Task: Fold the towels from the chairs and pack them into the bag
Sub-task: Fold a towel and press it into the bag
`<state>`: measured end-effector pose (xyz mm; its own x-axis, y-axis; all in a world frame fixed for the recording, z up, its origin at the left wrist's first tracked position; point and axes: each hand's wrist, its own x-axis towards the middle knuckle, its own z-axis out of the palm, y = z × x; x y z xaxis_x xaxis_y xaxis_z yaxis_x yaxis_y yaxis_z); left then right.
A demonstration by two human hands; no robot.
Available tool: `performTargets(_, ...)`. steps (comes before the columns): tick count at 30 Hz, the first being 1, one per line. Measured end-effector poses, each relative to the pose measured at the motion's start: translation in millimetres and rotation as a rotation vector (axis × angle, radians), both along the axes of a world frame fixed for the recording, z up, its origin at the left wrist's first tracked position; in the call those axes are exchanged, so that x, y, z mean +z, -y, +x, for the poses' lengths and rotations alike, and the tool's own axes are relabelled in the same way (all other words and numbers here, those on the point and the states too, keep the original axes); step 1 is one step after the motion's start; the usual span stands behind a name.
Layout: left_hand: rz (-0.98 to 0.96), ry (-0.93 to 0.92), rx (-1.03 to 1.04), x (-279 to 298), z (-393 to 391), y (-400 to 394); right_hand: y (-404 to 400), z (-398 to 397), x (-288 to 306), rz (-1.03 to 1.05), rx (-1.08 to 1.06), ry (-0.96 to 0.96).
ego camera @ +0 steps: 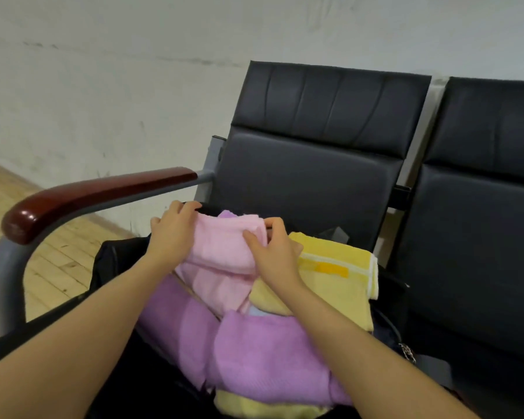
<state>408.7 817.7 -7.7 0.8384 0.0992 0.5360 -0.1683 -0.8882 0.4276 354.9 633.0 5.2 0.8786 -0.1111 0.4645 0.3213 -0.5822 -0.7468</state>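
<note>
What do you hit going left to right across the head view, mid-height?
Wooden armrest → left hand → pink towel → right hand → yellow towel → second chair.

Wall [103,71]: pale and scuffed, behind my seats.
Floor [52,261]: light wood boards, to my left.
Armrest [82,195]: glossy dark red, on a grey metal tube.
</note>
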Motion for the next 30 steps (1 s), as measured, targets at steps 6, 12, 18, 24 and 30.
performTargets(6, 0.135, -0.043, -0.018, -5, -11, -11, -2, -10, -7, -0.069, -0.041, -0.027)
performTargets(12, 0.237, -0.137, -0.057, -1, -31, -30, -22, -36, -6, -0.217, -0.029, -0.099)
performTargets(18, 0.488, -0.336, -0.046, -16, -54, -38, -42, -76, -37, -0.442, -0.012, -0.165)
performTargets(24, 0.519, 0.229, -0.067, -19, -72, -27, -40, -66, -55, -0.856, -0.221, 0.072)
performTargets(30, 0.506, -0.002, -0.188, -55, -89, -12, -23, -67, -57, -1.095, 0.146, -0.117)
